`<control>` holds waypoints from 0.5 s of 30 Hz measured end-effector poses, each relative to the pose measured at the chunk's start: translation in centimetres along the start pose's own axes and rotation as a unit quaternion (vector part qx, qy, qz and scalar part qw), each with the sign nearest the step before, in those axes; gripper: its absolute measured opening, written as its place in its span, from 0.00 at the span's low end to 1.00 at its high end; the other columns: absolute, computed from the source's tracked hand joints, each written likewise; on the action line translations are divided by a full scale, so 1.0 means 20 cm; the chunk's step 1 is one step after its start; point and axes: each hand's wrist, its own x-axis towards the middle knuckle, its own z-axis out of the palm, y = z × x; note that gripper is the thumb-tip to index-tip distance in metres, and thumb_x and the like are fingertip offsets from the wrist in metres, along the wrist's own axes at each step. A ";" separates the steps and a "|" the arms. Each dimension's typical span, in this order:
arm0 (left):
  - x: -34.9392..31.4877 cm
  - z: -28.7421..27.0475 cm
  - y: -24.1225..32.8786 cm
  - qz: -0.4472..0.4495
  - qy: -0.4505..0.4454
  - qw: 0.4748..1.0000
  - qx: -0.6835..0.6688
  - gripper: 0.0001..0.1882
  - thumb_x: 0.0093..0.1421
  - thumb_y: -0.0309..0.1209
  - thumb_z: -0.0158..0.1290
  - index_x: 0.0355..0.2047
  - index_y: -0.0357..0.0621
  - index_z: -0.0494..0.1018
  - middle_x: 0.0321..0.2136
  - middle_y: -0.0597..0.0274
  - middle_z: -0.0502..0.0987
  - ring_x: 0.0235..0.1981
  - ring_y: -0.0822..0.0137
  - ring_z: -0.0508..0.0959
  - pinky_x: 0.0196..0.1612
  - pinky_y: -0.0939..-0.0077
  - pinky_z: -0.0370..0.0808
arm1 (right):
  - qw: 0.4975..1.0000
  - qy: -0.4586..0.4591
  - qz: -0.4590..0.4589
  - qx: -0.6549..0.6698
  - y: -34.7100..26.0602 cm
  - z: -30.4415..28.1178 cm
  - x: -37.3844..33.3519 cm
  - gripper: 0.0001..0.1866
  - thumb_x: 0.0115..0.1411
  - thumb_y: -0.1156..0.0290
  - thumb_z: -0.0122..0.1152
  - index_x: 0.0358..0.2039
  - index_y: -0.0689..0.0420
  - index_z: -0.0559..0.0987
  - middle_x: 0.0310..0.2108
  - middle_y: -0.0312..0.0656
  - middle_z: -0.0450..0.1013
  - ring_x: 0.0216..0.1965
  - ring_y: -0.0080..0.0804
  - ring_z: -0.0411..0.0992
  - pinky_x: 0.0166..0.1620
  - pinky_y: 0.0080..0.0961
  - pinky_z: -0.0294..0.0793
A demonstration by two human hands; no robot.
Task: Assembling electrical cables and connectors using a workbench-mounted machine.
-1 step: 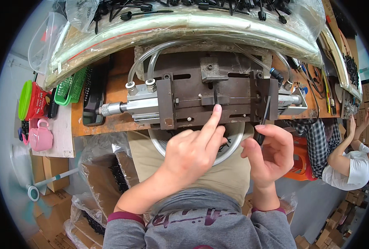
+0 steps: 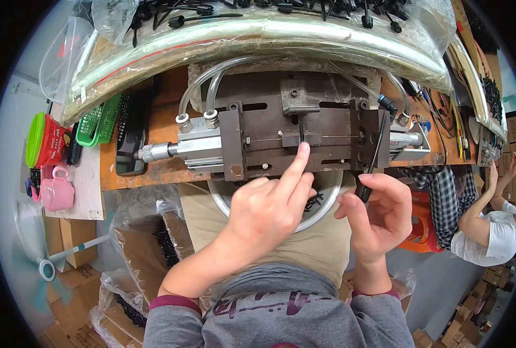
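My left hand [image 2: 266,211] reaches to the brown metal clamping fixture [image 2: 263,155], its index finger stretched out and its other fingers partly curled. That fingertip touches the lower end of a thin black piece [image 2: 302,129] standing in the fixture's middle block. To the right, my right hand [image 2: 382,217] pinches a slender black rod [image 2: 378,148] by its thicker lower end, between thumb and fingers. The rod's thin end points up in front of the fixture's right plate. Silver cylinders [image 2: 200,152] with clear hoses flank the fixture. Below my left hand, a round pale basin [image 2: 321,217] holds black pieces.
Many black stemmed pieces [image 2: 367,21] lie on a plastic-covered shelf behind the fixture. At left stand a black tray [image 2: 131,139], a green basket [image 2: 98,122] and a pink cup [image 2: 57,190]. Lined cartons [image 2: 147,243] flank my legs. Another person [image 2: 490,232] sits at right.
The black rod in my right hand has tilted, its tip now higher and further right. My left index fingertip has shifted up very slightly.
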 end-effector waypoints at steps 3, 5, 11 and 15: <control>0.02 0.00 -0.03 0.010 -0.013 1.000 0.025 0.14 0.54 0.37 0.68 0.36 0.43 0.81 0.55 0.54 0.81 0.17 0.74 0.76 0.23 0.80 0.73 | 0.999 0.020 0.002 0.043 0.00 0.02 0.00 0.20 0.53 0.88 0.72 0.47 0.71 0.77 0.45 0.50 0.79 0.30 0.23 0.79 0.32 0.16 0.79; 0.04 0.00 -0.03 0.014 -0.015 0.999 0.027 0.14 0.54 0.37 0.68 0.36 0.44 0.81 0.55 0.55 0.81 0.17 0.74 0.76 0.24 0.80 0.73 | 1.000 0.015 0.005 0.025 -0.02 0.01 0.01 0.21 0.52 0.87 0.73 0.47 0.70 0.78 0.46 0.50 0.78 0.29 0.24 0.78 0.32 0.17 0.79; 0.10 -0.11 -0.02 0.011 -0.097 0.995 0.030 0.16 0.53 0.39 0.69 0.38 0.43 0.82 0.52 0.56 0.83 0.23 0.70 0.81 0.27 0.79 0.76 | 0.980 -0.070 -0.063 -0.174 -0.06 -0.07 0.08 0.22 0.46 0.83 0.78 0.44 0.62 0.84 0.51 0.50 0.76 0.34 0.26 0.77 0.38 0.21 0.80; 0.23 -0.28 -0.18 0.041 0.061 0.996 -0.046 0.16 0.52 0.33 0.71 0.40 0.44 0.83 0.40 0.56 0.86 0.37 0.63 0.86 0.36 0.76 0.81 | 0.968 -0.116 -0.086 -0.205 -0.02 -0.04 0.10 0.20 0.47 0.83 0.76 0.44 0.61 0.85 0.54 0.52 0.75 0.46 0.37 0.79 0.45 0.28 0.82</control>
